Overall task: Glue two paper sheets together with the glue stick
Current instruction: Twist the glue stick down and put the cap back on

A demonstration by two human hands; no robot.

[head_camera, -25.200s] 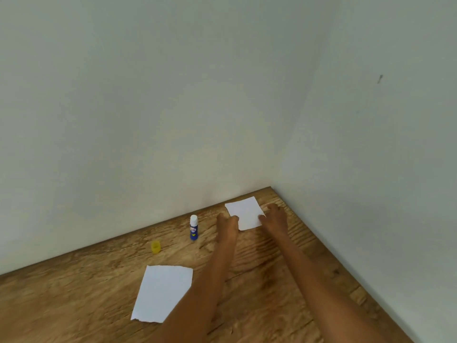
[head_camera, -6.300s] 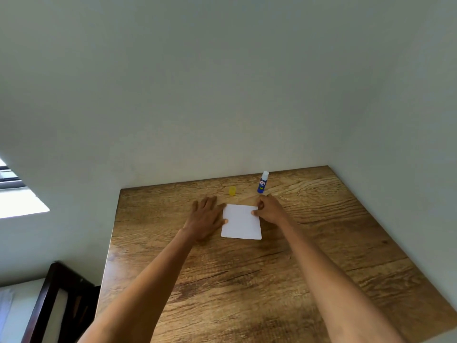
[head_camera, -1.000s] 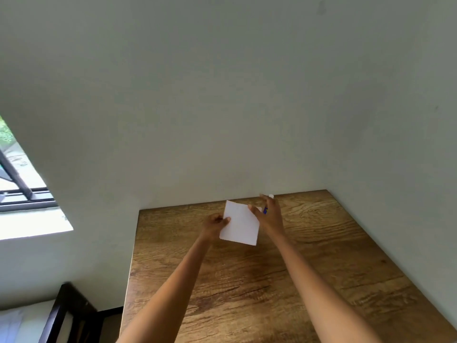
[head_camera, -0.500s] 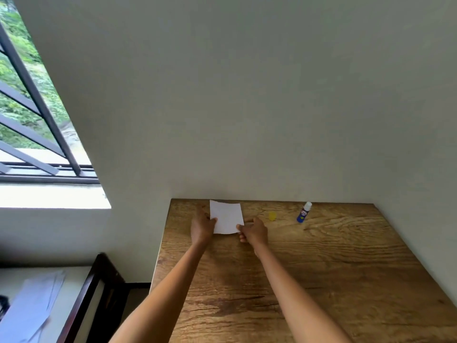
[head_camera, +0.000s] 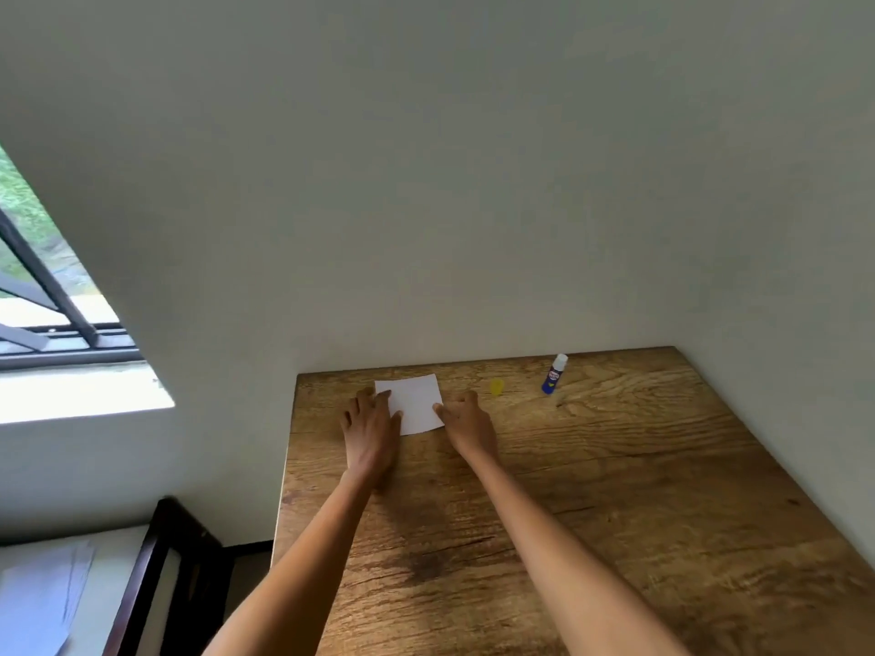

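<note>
A white paper sheet (head_camera: 413,403) lies flat on the wooden table (head_camera: 592,490) near its far left corner, and I cannot tell if it is one sheet or two stacked. My left hand (head_camera: 370,430) rests flat and open, its fingertips on the sheet's left edge. The curled fingers of my right hand (head_camera: 466,426) hold the sheet's right edge. A blue glue stick (head_camera: 554,374) with a white top stands upright by the back wall, uncapped. Its yellow cap (head_camera: 496,386) lies between it and the paper.
Walls close the table at the back and right. The table's left edge (head_camera: 284,471) drops off just beside my left hand. Below on the left are a dark wooden chair frame (head_camera: 156,561), a surface with papers (head_camera: 42,594) and a barred window (head_camera: 52,319).
The paper has come down from my two hands' raised grip onto the table. My left hand has flattened out beside it. The view has shifted slightly right.
</note>
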